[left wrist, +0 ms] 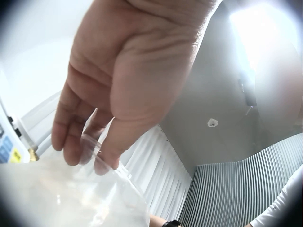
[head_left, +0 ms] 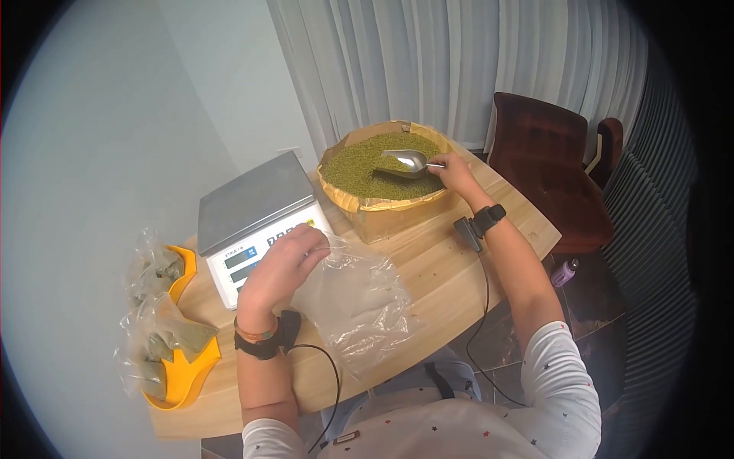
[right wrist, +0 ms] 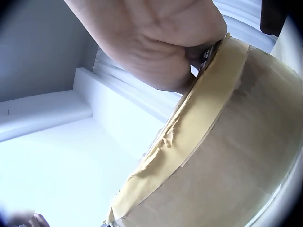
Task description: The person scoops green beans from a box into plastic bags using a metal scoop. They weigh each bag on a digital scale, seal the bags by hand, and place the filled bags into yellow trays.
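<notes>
My left hand [head_left: 277,264] pinches the top of a clear plastic bag [head_left: 359,294] that hangs flat over the wooden table. In the left wrist view the thumb and fingertips meet at the bag's edge [left wrist: 80,189]. My right hand [head_left: 457,176] grips the handle of a metal scoop [head_left: 411,161]. The scoop lies over small green grains [head_left: 352,164] that fill a round cardboard container [head_left: 394,222] lined with yellow tape at its rim. From the right wrist, the container's wall [right wrist: 241,151] hides the scoop's bowl.
A digital scale [head_left: 256,203] with a grey plate stands left of the container. Two yellow holders [head_left: 187,379] with filled plastic bags [head_left: 180,336] sit at the table's left edge. A dark red chair [head_left: 543,161] and a purple bottle [head_left: 566,273] are off to the right.
</notes>
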A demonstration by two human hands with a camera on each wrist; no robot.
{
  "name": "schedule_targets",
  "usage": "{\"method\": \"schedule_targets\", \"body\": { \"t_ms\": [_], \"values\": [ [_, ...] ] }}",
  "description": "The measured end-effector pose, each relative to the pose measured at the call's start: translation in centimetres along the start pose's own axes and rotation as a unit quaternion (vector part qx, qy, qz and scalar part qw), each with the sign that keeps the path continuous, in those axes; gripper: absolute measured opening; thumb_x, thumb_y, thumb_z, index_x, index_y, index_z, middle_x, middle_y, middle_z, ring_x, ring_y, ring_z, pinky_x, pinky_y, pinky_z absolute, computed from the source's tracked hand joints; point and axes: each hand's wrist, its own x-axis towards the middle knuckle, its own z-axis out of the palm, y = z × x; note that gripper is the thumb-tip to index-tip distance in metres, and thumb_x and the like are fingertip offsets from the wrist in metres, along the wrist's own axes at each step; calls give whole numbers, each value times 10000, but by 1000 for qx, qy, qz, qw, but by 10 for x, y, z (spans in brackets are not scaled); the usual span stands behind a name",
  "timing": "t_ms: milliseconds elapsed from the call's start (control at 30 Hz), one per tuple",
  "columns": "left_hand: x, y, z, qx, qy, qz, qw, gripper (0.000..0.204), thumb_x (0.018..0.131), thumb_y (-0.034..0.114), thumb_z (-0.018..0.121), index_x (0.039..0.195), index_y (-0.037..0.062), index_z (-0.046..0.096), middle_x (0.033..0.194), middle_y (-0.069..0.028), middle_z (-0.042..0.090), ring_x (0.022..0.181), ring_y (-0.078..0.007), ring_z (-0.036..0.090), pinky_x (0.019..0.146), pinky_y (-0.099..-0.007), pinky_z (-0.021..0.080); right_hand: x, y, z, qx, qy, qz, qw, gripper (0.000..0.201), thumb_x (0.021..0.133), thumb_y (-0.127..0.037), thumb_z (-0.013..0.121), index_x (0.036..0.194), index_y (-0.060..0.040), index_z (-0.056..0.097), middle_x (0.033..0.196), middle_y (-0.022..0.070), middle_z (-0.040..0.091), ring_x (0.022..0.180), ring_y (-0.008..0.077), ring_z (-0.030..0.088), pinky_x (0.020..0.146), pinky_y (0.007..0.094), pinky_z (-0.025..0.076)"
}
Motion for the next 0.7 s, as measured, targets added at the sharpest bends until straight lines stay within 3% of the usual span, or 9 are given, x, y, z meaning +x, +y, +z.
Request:
{"method": "schedule_targets", "body": {
  "t_ms": [233,433,500,700],
  "values": [
    [0,-6,0,8,-13,19,1000,135,892,113,676,928,-6,624,910,-140,630,828,-331,602,737,-381,489,-5,-1,1,41,17,-9,999,221,890,-251,700,1076,-142,747,1056,96,722,1062,277,635,998,524,304],
    [-2,-13,4,-15,-31,15,999,148,897,133,679,958,7,632,984,-130,628,874,-327,606,759,-376,499,-6,1,-5,102,-6,-53,993,254,876,-217,717,1103,-106,731,1046,124,723,992,288,669,911,410,456],
    [-3,-14,4,-20,-26,17,999,148,899,134,678,964,10,630,989,-125,627,883,-325,608,764,-375,501,-7,-1,-8,123,-10,-91,988,267,903,-126,680,1125,23,692,996,112,728,902,166,642,839,320,491],
    [-3,-14,1,-25,-34,17,999,146,900,139,680,972,22,629,1078,-112,631,941,-319,621,801,-364,511,-42,-61,-53,184,-88,-103,974,287,906,-133,689,1140,34,683,1014,85,722,928,145,624,863,307,481]
  ]
}}
